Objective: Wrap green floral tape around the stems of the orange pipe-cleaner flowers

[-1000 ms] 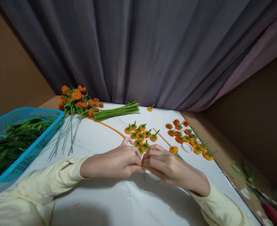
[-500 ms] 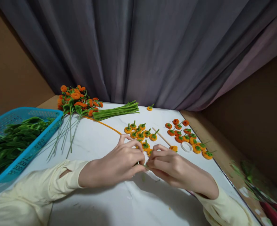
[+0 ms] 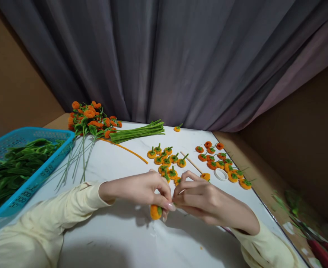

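A small orange chenille flower head [image 3: 155, 212] with a green base hangs under the fingers of my left hand [image 3: 149, 190], which is closed on it. My right hand [image 3: 200, 197] meets the left fingertips in a pinch. What its fingers hold, if anything, is hidden. Just beyond my hands lies a group of orange-yellow chenille heads [image 3: 166, 160] with short green stems standing up. A loose orange chenille strip [image 3: 127, 149] lies on the table beyond my left hand.
A blue basket [image 3: 41, 182] of green leaves stands at left. Behind it lie orange flowers [image 3: 89, 113] on long stems and a bundle of green chenille stems [image 3: 138, 132]. At right are more orange heads [image 3: 208, 144], a white ring [image 3: 221, 174], a thin stick [image 3: 191, 161] and red-handled tool [image 3: 324, 253].
The orange flower head has come into view beneath my left hand, which has turned and drawn slightly nearer. The right hand has barely moved, its forefinger more raised.
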Motion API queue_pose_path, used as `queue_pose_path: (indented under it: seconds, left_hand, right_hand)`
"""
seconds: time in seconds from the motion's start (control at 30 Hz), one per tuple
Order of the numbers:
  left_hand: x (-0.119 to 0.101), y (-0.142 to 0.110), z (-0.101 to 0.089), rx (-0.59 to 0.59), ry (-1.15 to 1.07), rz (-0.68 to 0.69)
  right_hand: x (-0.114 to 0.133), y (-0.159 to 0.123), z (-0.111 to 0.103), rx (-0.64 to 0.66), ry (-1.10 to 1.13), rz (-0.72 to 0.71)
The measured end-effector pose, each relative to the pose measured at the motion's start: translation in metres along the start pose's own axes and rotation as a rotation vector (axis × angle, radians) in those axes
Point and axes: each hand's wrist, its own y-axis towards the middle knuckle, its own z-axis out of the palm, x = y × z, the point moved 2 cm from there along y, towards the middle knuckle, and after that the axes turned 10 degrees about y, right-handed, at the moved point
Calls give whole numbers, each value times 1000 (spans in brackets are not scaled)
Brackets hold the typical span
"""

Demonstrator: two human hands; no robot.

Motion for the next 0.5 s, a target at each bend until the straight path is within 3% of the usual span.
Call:
queue_pose_path:
  seconds: [0.1, 0.17, 0.33, 0.5]
  left_hand:
    - [-10, -4, 1, -182, 268, -1]
    - [-17, -6, 2, -208, 367, 6]
    - [-17, -5, 1, -149, 371, -22]
    - [-7, 0, -3, 32, 142, -3]
  right_hand:
    - [-5, -2, 2, 7, 1, 56]
    - [-8, -3, 3, 9, 27, 81]
    - [-12, -3, 4, -37, 59, 134]
    - [-4, 0, 3, -33, 46, 20]
